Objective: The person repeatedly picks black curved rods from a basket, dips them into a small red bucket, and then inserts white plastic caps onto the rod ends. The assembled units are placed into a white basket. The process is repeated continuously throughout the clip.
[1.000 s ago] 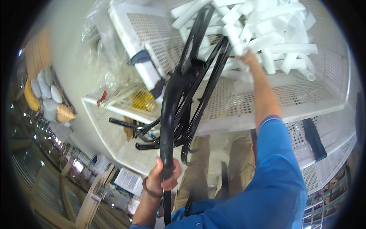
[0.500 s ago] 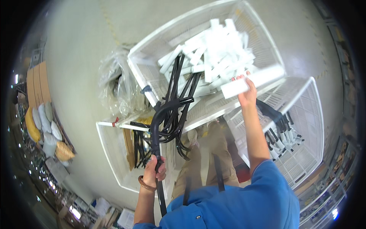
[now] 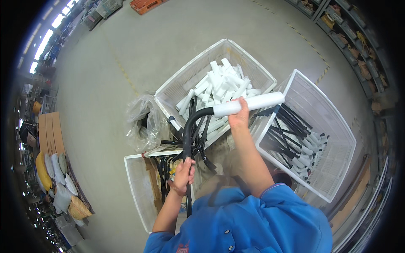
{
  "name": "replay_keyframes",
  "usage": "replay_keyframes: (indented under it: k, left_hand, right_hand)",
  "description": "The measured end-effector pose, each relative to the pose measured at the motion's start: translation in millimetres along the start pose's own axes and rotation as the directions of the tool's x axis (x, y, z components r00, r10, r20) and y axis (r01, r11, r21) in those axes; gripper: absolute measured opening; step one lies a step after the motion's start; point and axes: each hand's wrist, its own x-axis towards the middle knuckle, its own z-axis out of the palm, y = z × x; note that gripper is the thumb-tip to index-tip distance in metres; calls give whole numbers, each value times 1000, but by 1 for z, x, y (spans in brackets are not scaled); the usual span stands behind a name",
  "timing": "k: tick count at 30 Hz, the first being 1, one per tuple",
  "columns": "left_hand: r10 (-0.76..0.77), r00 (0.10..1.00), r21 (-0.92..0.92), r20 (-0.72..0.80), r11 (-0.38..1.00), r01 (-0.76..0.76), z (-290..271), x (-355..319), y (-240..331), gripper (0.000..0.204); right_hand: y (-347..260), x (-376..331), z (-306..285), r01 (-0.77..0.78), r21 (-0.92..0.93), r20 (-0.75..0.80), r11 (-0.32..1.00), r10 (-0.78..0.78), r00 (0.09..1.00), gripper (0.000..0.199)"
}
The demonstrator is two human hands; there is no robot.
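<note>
Standing over three white crates, a person in a blue shirt (image 3: 244, 215) works with both bare hands. The left hand (image 3: 183, 175) is closed around the straight lower stretch of a bent black tube (image 3: 186, 141), which rises from the fist and curves over to the right. The right hand (image 3: 239, 114) grips a white sleeve (image 3: 263, 101) from below, fingers wrapped around it. The sleeve lies nearly level above the near side of the middle crate (image 3: 190, 64), its left end meeting the tip of the bent tube; from here I can't tell how far the tube runs inside. Its other end reaches toward the upper left edge of the right-hand crate (image 3: 325, 103).

A loose heap of white pieces (image 3: 223, 82) fills the middle crate, well short of its far corner. Other black tubes (image 3: 207, 162) lean out over its near corner, and a dark cloth (image 3: 171, 119) is wrapped on its left edge. In the right-hand crate, black tubes with white ends (image 3: 306, 156) lie bunched along the near left edge. The left-hand crate (image 3: 130, 181) holds more dark tubes (image 3: 162, 173) toward its right side. A clear plastic bag (image 3: 137, 135) slumps on the floor beside the middle crate's left corner.
</note>
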Motion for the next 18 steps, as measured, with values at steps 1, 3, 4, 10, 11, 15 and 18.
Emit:
replay_keyframes:
  k: [1, 3, 4, 10, 11, 15, 18]
  left_hand:
    - [32, 999, 65, 17, 997, -33, 7, -7, -1, 34]
    - [103, 993, 170, 62, 979, -112, 23, -18, -5, 30]
    - [136, 990, 211, 46, 967, -142, 28, -22, -6, 29]
    - [75, 992, 90, 105, 992, -84, 21, -48, 5, 27]
    - [111, 988, 94, 106, 988, -121, 17, -55, 7, 25]
    - [111, 989, 102, 95, 988, -120, 33, -85, 3, 20]
    - [158, 977, 165, 142, 969, -181, 68, -103, -7, 21]
  right_hand:
    - [12, -14, 4, -3, -34, -66, 999, 1, 998, 31]
    - [32, -41, 14, -4, -76, -117, 997, -5, 993, 33]
    - [40, -56, 18, -3, -87, -106, 996, -6, 994, 36]
    - [-41, -173, 31, 355, -918, 397, 177, 420, 816, 59]
    - [-70, -192, 31, 659, -744, 556, -110, 446, 701, 64]
    - [-170, -179, 68, 648, 71, 930, -759, 285, 232, 87]
    - [-210, -150, 74, 627, -65, 677, -776, 427, 599, 78]
